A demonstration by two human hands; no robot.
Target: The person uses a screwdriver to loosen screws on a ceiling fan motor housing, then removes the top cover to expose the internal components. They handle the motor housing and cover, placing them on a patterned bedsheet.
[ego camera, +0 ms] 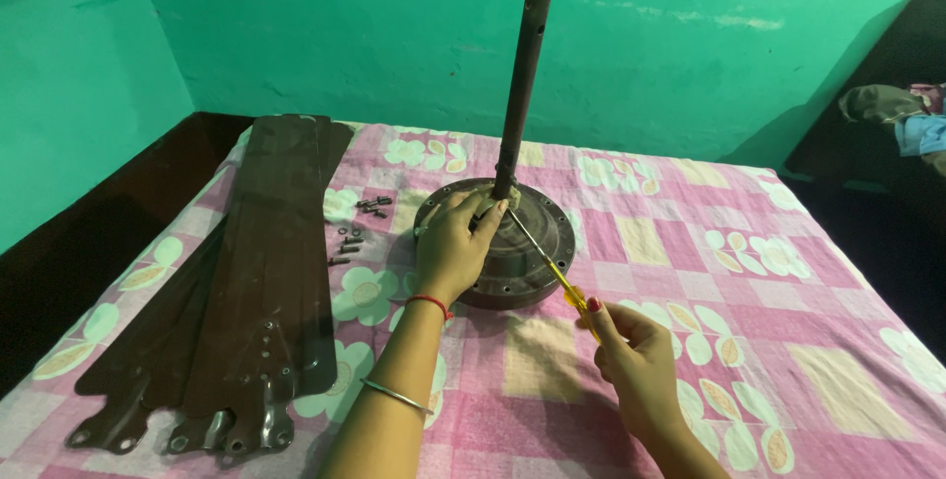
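Yellow-handled screwdriver (552, 267), gripped by right hand (631, 356), slants up-left toward fan motor (522, 242) clasped by left hand (453, 247).

One round brown fan motor (512, 252) with one upright rod (520, 85) stands on the one bed (749, 341). One yellow-handled screwdriver (552, 267) is there. The dark fan blades (266, 272) lie stacked, at least three mounting ends showing. Loose screws (357, 228) form two small clusters, too small to count exactly. Two hands: left hand (455, 242), right hand (636, 356).
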